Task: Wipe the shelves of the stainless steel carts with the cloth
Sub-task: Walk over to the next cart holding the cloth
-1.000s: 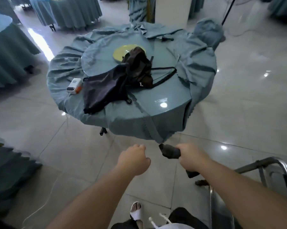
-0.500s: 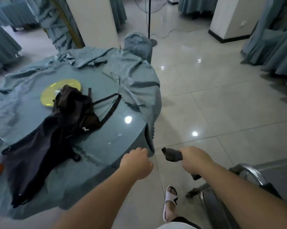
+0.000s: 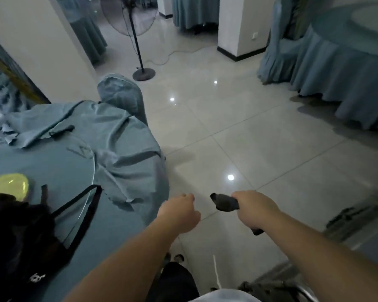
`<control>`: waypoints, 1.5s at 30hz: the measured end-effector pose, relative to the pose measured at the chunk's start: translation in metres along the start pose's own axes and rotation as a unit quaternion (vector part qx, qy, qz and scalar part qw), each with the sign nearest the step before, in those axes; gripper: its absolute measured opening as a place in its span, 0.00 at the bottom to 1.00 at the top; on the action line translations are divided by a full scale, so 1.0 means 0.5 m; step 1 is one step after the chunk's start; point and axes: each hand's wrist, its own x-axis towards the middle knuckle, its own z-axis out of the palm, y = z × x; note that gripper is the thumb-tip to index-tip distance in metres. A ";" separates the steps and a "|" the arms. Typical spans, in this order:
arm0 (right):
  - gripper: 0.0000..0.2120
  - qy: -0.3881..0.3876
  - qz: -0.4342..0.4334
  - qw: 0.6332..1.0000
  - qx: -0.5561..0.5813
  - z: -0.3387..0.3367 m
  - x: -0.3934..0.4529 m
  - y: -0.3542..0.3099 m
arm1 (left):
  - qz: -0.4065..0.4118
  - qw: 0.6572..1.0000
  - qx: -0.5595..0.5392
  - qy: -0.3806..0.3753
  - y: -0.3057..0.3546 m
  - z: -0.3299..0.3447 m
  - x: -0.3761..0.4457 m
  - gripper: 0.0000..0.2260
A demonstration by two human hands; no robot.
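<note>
Lower centre: right hand (image 3: 254,209), grip curled tight round dark cloth (image 3: 225,202); left hand (image 3: 180,212) fisted, holding nothing. Draped surface (image 3: 122,153) at left.

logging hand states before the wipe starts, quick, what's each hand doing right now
Left hand: fingers curled in a fist, holding nothing.
Right hand: gripping the dark cloth, which sticks out both sides of the fist.

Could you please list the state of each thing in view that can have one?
right hand: gripping the cloth
cloth: bunched, held in the air
left hand: curled, holding nothing
black bag: lying slumped on the table
standing fan: upright on the floor
</note>
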 end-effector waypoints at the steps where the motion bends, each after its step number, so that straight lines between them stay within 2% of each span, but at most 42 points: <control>1: 0.14 0.002 0.012 1.000 0.000 -0.011 0.023 0.017 | 0.015 1.000 0.011 -0.002 0.011 -0.016 0.037 0.23; 7: 0.16 -0.003 0.076 0.996 -0.046 -0.085 0.180 0.115 | 0.101 0.991 0.081 -0.015 0.073 -0.124 0.300 0.23; 11: 0.11 0.002 0.170 0.985 -0.031 -0.137 0.259 0.179 | 0.170 0.977 0.123 -0.031 0.123 -0.224 0.466 0.24; 14: 0.12 0.026 0.221 0.975 -0.006 -0.165 0.281 0.231 | 0.222 0.961 0.162 -0.031 0.190 -0.287 0.568 0.24; 20: 0.11 0.029 0.328 0.942 0.063 -0.192 0.269 0.333 | 0.330 0.917 0.217 -0.051 0.389 -0.337 0.698 0.24; 25: 0.11 0.033 0.393 0.914 0.097 -0.215 0.279 0.466 | 0.403 0.878 0.251 -0.058 0.586 -0.335 0.767 0.23; 34: 0.11 0.062 0.422 0.890 0.159 -0.276 0.305 0.750 | 0.433 0.850 0.293 -0.065 0.934 -0.362 0.853 0.25; 39: 0.11 0.090 0.470 0.851 0.216 -0.298 0.263 0.877 | 0.470 0.818 0.320 -0.082 1.121 -0.357 0.880 0.27; 45: 0.10 0.136 0.554 0.765 0.300 -0.264 0.211 0.968 | 0.544 0.741 0.379 -0.103 1.340 -0.317 0.910 0.26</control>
